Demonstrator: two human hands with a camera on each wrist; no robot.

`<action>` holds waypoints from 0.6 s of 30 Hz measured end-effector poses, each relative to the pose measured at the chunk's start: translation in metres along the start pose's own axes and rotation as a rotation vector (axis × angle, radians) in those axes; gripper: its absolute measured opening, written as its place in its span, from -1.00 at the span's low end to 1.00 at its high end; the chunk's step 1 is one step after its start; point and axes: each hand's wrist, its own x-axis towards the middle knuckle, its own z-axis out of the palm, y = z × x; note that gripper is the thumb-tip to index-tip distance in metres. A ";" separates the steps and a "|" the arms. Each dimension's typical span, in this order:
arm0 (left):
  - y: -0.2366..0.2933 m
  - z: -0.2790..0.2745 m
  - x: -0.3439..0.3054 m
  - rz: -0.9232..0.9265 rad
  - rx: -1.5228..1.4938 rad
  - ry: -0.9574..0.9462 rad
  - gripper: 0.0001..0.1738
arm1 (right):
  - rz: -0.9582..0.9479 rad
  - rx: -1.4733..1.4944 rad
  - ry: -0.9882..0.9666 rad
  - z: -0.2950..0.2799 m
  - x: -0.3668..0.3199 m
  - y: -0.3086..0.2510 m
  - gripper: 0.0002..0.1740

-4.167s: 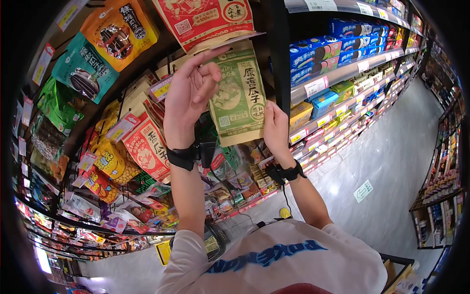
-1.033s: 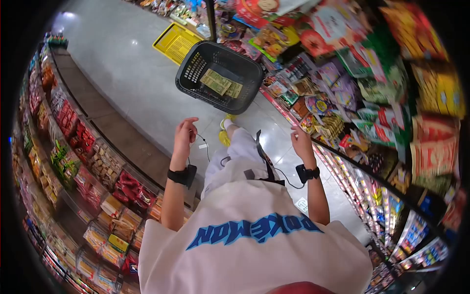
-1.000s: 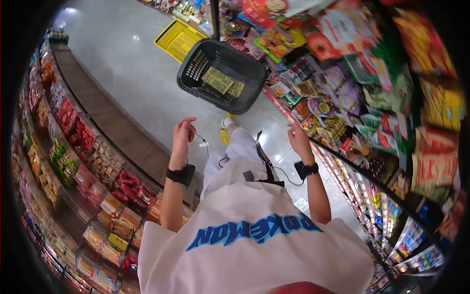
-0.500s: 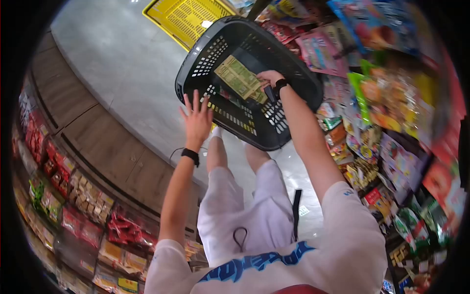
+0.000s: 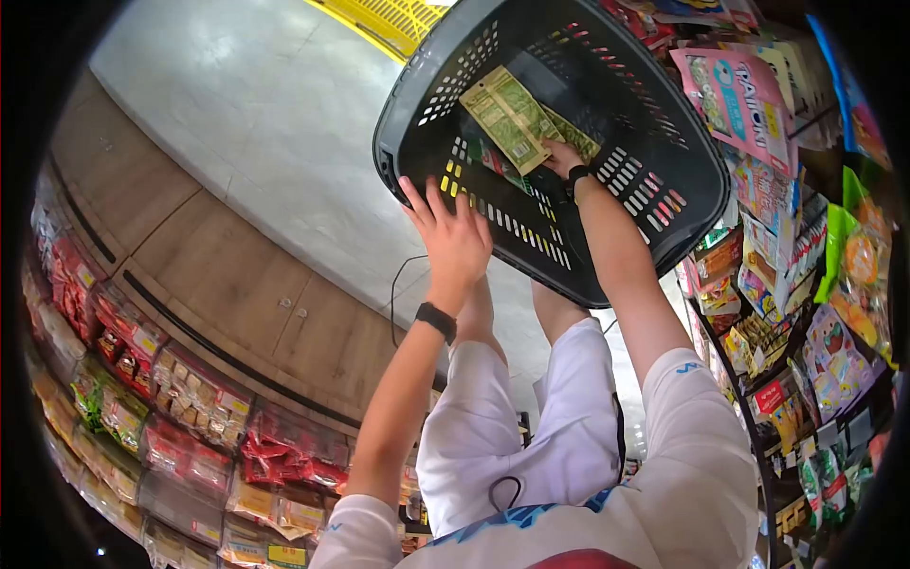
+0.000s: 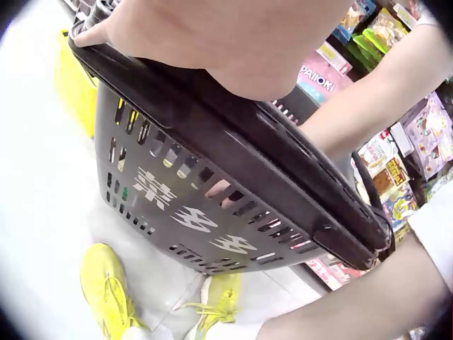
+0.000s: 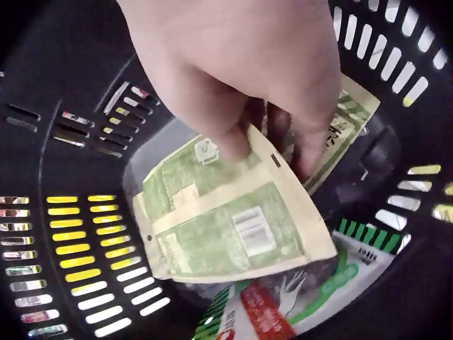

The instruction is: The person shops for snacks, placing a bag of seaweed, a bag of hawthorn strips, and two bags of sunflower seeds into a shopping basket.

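A dark plastic shopping basket (image 5: 607,66) fills the upper middle of the head view. My left hand (image 5: 455,242) rests on its near-left rim, fingers spread and stretched over the edge. Deep inside, my right hand (image 5: 562,159) pinches one end of a green paper packet of sunflower seeds (image 7: 212,212), thumb on top and fingers beneath. The packet's barcode side faces up and it tilts. A second green packet (image 7: 354,113) lies behind it, partly hidden by the hand. Below shows a green, white and red snack bag (image 7: 311,290), mostly covered.
A yellow basket (image 5: 379,19) stands beyond the dark one. Hanging snack bags (image 5: 739,104) crowd the right side. Along the left runs a low wooden ledge (image 5: 237,275) with packed snack bins (image 5: 190,394). Yellow shoes (image 6: 106,283) stand close beneath the basket.
Earlier, the right hand held a green packet by the shelf; later both hands hung away from the basket. Since then, the right hand has reached in and gripped a packet, and the left has come onto the rim.
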 end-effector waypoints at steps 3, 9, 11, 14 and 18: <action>0.001 -0.008 -0.002 0.040 0.048 -0.033 -0.63 | -0.311 0.047 -0.170 0.028 -0.056 -0.010 -0.70; 0.067 -0.056 0.010 -0.254 0.117 -0.671 -0.53 | -1.030 -0.646 -0.106 0.054 -0.316 -0.084 -0.68; 0.091 -0.107 0.018 -0.313 -0.166 -0.507 -0.52 | -1.132 -0.802 -0.004 0.051 -0.422 -0.099 -0.87; 0.119 -0.186 0.022 -0.420 -0.791 -0.117 -0.30 | -1.433 -0.855 0.130 0.039 -0.586 -0.109 -0.79; 0.154 -0.357 -0.004 -0.664 -1.789 -0.807 -0.18 | -1.722 -1.110 0.353 0.000 -0.758 -0.092 -0.75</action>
